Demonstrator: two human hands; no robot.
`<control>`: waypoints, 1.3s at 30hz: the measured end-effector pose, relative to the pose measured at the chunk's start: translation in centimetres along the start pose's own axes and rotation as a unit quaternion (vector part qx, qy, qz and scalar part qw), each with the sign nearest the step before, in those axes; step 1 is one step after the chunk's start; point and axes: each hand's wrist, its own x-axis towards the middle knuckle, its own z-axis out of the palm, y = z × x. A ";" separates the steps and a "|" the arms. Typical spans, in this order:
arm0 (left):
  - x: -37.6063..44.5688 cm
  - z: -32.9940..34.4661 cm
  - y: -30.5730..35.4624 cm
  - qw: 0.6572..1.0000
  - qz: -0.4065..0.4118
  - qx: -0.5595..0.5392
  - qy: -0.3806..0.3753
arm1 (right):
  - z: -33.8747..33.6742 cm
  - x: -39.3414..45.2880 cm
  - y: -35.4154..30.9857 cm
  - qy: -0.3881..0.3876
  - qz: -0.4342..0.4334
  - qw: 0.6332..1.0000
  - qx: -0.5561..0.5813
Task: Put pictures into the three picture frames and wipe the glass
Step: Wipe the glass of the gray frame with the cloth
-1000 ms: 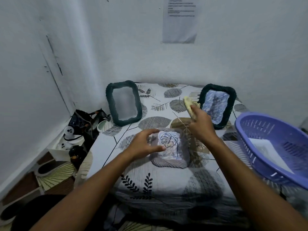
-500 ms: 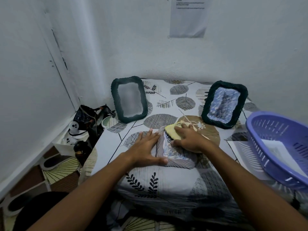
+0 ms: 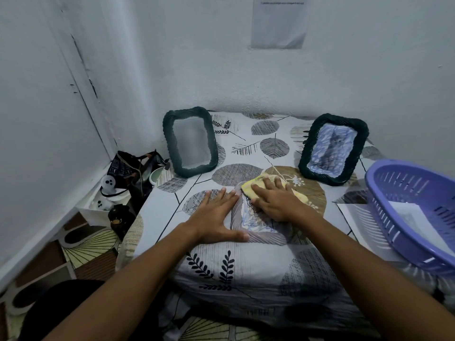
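Grey frame (image 3: pixel 258 236) lies flat on the table (image 3: pixel 246 267), near the front edge, roughly centre, w/ a line-drawing picture showing under its glass. Right hand (image 3: pixel 275 201) is laid palm-down over the frame's far right part, fingers straight and spread, pressing a yellow cloth (image 3: pixel 251 189) onto the glass; the cloth pokes out past the fingertips at the far end and to the right of the hand. Left hand (image 3: pixel 214 215) lies flat just left of the frame, fingers straight and splayed, thumb stretched along the frame's near left corner and touching it; it grips nothing, just presses down.

Behind, two dark frames stand propped, tilted back. Left frame (image 3: pixel 190 143) is near the back-left of the table, glass looks blank/foggy, can't tell if a pic is inside. Right frame (image 3: pixel 333 148) is at back right w/ a bluish patterned picture in it. Both well apart from the grey one.

Table wears a leaf-print cloth, grey and brown discs. At the right edge sits a purple basket (image 3: pixel 403 212) w/ white paper inside, and a paper sheet (image 3: pixel 354 215) lies under its left side. On the floor by the left wall: a dark bag (image 3: pixel 130 166) and small white items, too blurred to name. A printed sheet (image 3: pixel 279 20) hangs on the back wall.
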 end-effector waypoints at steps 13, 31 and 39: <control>0.1 0.0 0.1 1.000 -0.006 -0.005 0.003 | 1.8 -1.5 -2.1 0.037 -0.065 0.997 -0.029; -0.1 0.0 0.2 0.999 -0.006 0.035 0.001 | 1.8 -8.6 0.4 0.012 -0.180 0.984 0.015; 0.1 0.1 -0.1 1.000 -0.010 0.012 0.005 | 2.2 -8.8 1.4 0.036 -0.175 0.984 0.028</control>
